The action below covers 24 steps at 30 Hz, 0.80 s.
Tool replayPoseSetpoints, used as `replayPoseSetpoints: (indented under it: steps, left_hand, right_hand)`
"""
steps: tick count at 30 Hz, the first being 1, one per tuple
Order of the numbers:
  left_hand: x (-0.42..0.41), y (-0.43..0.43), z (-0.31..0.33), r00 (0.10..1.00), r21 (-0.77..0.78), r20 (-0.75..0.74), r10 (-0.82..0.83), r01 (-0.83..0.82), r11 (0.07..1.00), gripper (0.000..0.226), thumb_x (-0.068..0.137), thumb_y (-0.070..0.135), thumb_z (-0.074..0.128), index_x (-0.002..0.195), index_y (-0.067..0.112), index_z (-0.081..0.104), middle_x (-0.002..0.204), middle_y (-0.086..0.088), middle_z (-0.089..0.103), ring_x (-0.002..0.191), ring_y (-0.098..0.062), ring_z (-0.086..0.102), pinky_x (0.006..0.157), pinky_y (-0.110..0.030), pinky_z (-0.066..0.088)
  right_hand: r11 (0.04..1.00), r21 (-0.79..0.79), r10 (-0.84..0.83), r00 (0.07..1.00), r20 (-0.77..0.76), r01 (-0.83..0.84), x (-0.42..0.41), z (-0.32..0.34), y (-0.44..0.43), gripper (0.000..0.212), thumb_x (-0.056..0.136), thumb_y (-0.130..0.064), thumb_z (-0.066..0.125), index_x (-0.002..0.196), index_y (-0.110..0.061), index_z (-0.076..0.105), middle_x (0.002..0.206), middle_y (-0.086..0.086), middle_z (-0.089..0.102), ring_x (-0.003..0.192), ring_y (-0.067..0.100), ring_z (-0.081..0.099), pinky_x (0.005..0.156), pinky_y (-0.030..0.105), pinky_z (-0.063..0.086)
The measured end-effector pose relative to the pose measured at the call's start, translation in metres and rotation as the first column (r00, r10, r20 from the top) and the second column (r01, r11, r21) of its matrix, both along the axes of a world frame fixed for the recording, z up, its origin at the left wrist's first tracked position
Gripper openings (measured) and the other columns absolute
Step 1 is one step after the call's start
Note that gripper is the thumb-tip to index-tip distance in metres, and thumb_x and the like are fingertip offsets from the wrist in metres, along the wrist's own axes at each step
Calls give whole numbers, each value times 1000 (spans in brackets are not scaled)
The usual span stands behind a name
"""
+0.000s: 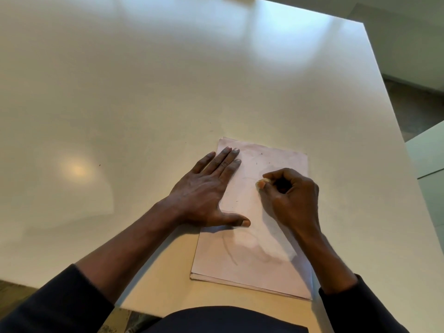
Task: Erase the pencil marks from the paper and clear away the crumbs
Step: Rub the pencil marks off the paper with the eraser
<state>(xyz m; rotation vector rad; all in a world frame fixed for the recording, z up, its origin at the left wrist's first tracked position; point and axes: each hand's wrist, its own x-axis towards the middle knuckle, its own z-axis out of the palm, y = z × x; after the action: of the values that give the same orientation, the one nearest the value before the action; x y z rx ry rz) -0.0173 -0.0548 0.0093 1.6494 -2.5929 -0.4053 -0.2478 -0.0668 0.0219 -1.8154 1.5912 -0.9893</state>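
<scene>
The left hand (204,191) lay flat, fingers straight, pinning the thin paper (242,267), which would likely buckle unheld; the right hand (288,195) pinched a small eraser (261,182) beside it.

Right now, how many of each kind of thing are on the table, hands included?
Hands: 2, the left hand flat and the right hand curled
Eraser: 1, pinched in the right hand
Paper stack: 1
Total: 4, leaving out the crumbs, too small to count
</scene>
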Motion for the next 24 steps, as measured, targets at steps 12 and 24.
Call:
replayPoseSetpoints:
  steps: [12,24]
  left_hand:
    - [0,-1,-2,1000,6,8,-10,10,1000,143,76,108,32,170,14,-21,176,1,-36,158,-10,-40,134,-37,-17]
    - [-1,-1,-3,1000,11,11,2,-2,1000,142,77,108,34,171,15,-19,176,0,-36,158,-10,-40,133,-37,-18]
  right_hand:
    - [994,-18,109,994,-14,-109,13,0,2,15,84,-10,89,96,-14,80,88,-5,76,78,9,71,72,24,60]
    - [993,-51,102,994,-26,-103,20,-5,5,15,84,-11,89,94,-15,79,86,-6,75,76,8,70,69,22,58]
